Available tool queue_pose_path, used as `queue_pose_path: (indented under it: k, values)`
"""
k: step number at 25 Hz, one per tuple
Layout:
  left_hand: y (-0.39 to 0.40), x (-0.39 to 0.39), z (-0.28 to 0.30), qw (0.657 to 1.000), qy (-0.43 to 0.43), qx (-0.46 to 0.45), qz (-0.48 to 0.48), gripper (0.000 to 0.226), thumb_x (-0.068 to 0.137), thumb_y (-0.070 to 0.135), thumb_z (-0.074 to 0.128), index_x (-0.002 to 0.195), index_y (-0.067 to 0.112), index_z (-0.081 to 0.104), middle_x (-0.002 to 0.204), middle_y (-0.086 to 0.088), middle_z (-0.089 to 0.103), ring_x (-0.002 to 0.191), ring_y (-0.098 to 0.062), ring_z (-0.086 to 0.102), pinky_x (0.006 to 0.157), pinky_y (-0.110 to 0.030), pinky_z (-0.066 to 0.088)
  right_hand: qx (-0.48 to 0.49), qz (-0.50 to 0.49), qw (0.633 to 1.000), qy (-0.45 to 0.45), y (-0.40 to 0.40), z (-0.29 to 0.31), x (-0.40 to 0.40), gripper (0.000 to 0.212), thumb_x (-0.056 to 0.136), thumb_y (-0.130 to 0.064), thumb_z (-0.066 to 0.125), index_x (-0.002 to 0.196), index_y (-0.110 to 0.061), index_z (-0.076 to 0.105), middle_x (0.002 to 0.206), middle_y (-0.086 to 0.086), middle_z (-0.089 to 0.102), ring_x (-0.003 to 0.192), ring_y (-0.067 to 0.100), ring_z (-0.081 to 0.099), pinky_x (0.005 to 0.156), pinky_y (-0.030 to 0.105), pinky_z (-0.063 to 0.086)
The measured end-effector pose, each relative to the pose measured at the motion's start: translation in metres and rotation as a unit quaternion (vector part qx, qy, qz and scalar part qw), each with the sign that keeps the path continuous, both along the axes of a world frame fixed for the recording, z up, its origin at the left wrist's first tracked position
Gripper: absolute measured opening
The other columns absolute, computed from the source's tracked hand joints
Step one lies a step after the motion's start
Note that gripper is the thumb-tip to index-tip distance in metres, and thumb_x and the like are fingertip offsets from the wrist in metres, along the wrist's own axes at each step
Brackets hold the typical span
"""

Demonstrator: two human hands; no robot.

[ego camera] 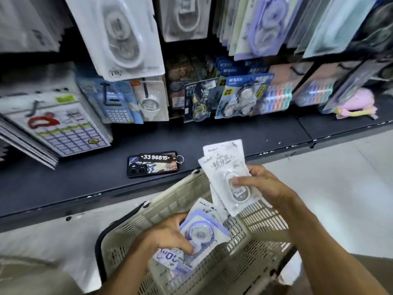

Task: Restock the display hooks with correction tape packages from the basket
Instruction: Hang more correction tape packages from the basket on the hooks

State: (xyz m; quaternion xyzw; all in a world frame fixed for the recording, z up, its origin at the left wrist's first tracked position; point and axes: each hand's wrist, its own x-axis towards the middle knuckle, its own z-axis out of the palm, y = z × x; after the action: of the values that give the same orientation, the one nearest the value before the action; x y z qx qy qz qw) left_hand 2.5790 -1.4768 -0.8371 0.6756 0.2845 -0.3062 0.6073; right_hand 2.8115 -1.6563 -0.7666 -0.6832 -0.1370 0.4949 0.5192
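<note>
A beige slatted basket [180,201] stands on the floor below the shelf. My right hand [263,186] grips a small stack of white correction tape packages [223,167] above the basket's far rim. Inside the basket my left hand [168,235] holds a purple correction tape package [204,228], with more purple packages [172,260] lying under it. White correction tape packages [119,37] and purple ones [263,26] hang on display hooks at the top of the rack; the hooks themselves are hidden.
A phone [152,167] with a numbered key tag lies on the dark shelf [234,135] just beyond the basket. Calculators [114,103], tape packs [242,96] and stacked charts [59,126] crowd the rack. A pink plush [357,103] lies at the right. Pale floor spreads right of the basket.
</note>
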Motion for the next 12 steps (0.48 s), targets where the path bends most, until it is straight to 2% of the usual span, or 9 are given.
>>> queue_pose_path:
  k: [2,4,7,10,12]
  values:
    - [0.000,0.002,0.035,0.994,-0.055,-0.014,0.097,0.062,0.046,0.020,0.091,0.104,0.025,0.069,0.093,0.008,0.081,0.085,-0.013,0.078,0.078,-0.034,0.063,0.092,-0.095,0.991,-0.012,-0.007,0.054,0.010,0.019,0.075,-0.011,0.076,0.093,-0.009,0.080,0.095,0.014,0.078,0.076,0.024,0.076,0.065,0.030,0.060]
    - [-0.004,0.007,0.076,0.966,-0.106,-0.040,0.230,0.057,0.048,0.016,0.091,0.101,0.014,0.071,0.089,-0.003,0.081,0.080,-0.020,0.079,0.068,-0.032,0.062,0.175,-0.135,0.975,-0.023,-0.007,0.108,0.011,0.018,0.079,-0.012,0.067,0.091,-0.011,0.079,0.090,0.009,0.078,0.073,0.018,0.075,0.063,0.026,0.059]
    - [-0.010,0.021,0.149,0.918,-0.198,-0.089,0.331,0.068,0.044,0.013,0.095,0.108,0.007,0.073,0.091,-0.013,0.080,0.079,-0.028,0.078,0.066,-0.034,0.060,0.221,-0.063,0.973,-0.035,0.011,0.173,-0.009,0.020,0.075,-0.015,0.075,0.094,-0.011,0.079,0.091,0.012,0.078,0.074,0.020,0.076,0.062,0.027,0.059]
    - [-0.005,0.026,0.215,0.875,-0.292,-0.124,0.366,0.061,0.041,0.026,0.089,0.099,0.012,0.078,0.090,-0.017,0.079,0.080,-0.032,0.077,0.069,-0.041,0.063,0.236,-0.010,0.971,-0.035,0.033,0.212,-0.031,0.046,0.079,-0.008,0.076,0.124,-0.003,0.065,0.114,0.023,0.073,0.087,0.027,0.075,0.073,0.035,0.062]
    - [0.005,0.017,0.248,0.850,-0.320,-0.175,0.380,0.061,0.045,0.029,0.094,0.101,0.011,0.079,0.095,-0.017,0.078,0.083,-0.035,0.076,0.075,-0.047,0.063,0.263,-0.022,0.964,-0.037,0.043,0.232,-0.047,0.052,0.080,-0.006,0.074,0.129,-0.007,0.059,0.116,0.025,0.071,0.087,0.029,0.076,0.071,0.036,0.062]
